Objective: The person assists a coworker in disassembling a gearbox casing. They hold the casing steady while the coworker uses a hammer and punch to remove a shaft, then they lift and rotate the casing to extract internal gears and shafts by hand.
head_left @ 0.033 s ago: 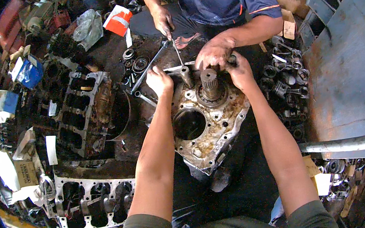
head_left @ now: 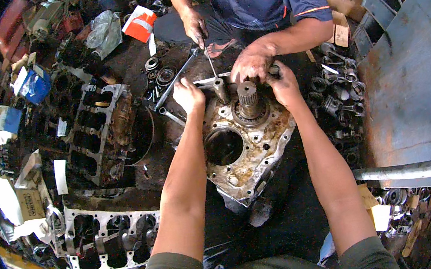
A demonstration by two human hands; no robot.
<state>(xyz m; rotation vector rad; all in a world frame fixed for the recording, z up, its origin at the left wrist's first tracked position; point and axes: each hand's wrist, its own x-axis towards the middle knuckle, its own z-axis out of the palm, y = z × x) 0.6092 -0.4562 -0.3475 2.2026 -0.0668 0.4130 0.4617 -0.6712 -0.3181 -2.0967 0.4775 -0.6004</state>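
Observation:
An oily metal gear housing (head_left: 255, 164) with a large round bore stands tilted in front of me. My left hand (head_left: 188, 95) is closed on its far left corner. At the far right corner my right hand (head_left: 285, 87) grips the edge, its fingertips partly hidden behind it. A splined shaft (head_left: 248, 99) rises from a bearing (head_left: 252, 114) between my hands. Left of it a steel shift rod (head_left: 220, 91) sticks up. Another person's hand (head_left: 195, 26) holds a thin screwdriver-like tool (head_left: 210, 61) against that rod, while their other hand (head_left: 254, 62) rests at the housing's far edge.
Engine blocks (head_left: 94, 128) and a cut-out metal block face (head_left: 101, 263) lie to the left. Bearing rings (head_left: 166, 75) and a long bar (head_left: 177, 79) sit beyond my left hand. Pistons and rods (head_left: 340, 98) pile at right, beside a large grey metal sheet (head_left: 413, 90).
The other person's hand on the thin tool has shifted very slightly. My hands and the housing stay in place.

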